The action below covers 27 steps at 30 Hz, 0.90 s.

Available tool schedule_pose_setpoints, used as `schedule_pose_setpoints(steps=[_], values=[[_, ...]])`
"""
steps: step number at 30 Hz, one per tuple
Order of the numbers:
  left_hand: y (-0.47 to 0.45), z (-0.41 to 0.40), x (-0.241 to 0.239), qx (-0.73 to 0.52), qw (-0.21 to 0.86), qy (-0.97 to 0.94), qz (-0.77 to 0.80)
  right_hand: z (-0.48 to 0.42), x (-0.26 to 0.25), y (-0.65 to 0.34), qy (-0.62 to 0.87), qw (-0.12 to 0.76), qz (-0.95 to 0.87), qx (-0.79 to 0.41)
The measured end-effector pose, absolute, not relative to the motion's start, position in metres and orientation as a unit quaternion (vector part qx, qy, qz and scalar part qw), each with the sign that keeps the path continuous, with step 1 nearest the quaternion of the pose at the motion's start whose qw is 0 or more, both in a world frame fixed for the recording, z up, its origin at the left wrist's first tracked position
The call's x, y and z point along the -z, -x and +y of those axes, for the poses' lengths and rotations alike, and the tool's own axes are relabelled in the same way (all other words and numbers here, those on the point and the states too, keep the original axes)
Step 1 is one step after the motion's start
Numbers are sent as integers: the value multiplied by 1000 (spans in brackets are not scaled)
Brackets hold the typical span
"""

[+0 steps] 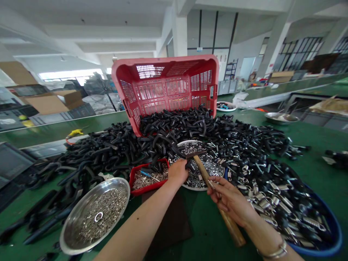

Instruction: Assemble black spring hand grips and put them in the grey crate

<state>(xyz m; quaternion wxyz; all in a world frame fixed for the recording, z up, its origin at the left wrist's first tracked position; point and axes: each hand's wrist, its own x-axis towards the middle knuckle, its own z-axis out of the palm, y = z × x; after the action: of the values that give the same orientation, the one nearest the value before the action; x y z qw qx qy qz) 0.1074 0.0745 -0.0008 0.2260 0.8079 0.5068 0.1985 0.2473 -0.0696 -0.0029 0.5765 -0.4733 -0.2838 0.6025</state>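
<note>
My left hand (178, 171) is closed on a black plastic part (191, 166) above the left side of a round white plate (196, 188), which is heaped with small metal pieces. My right hand (230, 197) pinches a small silver coil spring (211, 185) between thumb and fingers. A hammer (201, 168) with a wooden handle passes beneath the right hand; its head lies over the plate and its handle slants toward me. Left of the plate, a red tray (149, 187) holds loose rivet-like pins and a blue-handled screwdriver (146, 174).
A tipped red plastic crate (165, 67) spills black curved parts (116, 145) across the green table (201, 224). At front left stands a steel bowl (65, 232) of tiny metal pieces. A blue basin (337, 232) at right holds black parts with springs. A dark mat (170, 221) lies below my arms.
</note>
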Motion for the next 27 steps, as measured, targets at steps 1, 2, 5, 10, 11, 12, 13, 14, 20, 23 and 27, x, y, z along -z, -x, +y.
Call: schedule_pose_setpoints(steps=[1,2,5,10,11,12,13,14,20,23,27], values=[[-103,69,1,-213,234,-799,512,-70,2,-245,478,577,-290,-596],[-98,63,1,-227,256,-785,517,-69,2,-243,485,575,-298,-587],[-82,35,4,-285,465,-659,518,-66,-3,-235,507,564,-342,-555],[-58,-16,4,-328,760,-363,428,-58,-14,-216,500,561,-346,-561],[-55,-24,3,-331,779,-330,418,-57,-16,-211,492,556,-341,-577],[-51,-30,1,-334,794,-300,410,-56,-17,-206,485,549,-336,-592],[-48,-34,0,-339,806,-271,403,-56,-17,-201,482,543,-329,-603],[-45,-38,-2,-346,813,-245,398,-56,-17,-197,485,539,-323,-608],[-35,-47,0,-383,828,-145,383,-57,-10,-173,515,517,-346,-590],[-34,-49,5,-399,828,-113,377,-56,-8,-166,527,506,-363,-579],[-35,-50,9,-412,830,-83,367,-57,-7,-163,528,509,-354,-580]])
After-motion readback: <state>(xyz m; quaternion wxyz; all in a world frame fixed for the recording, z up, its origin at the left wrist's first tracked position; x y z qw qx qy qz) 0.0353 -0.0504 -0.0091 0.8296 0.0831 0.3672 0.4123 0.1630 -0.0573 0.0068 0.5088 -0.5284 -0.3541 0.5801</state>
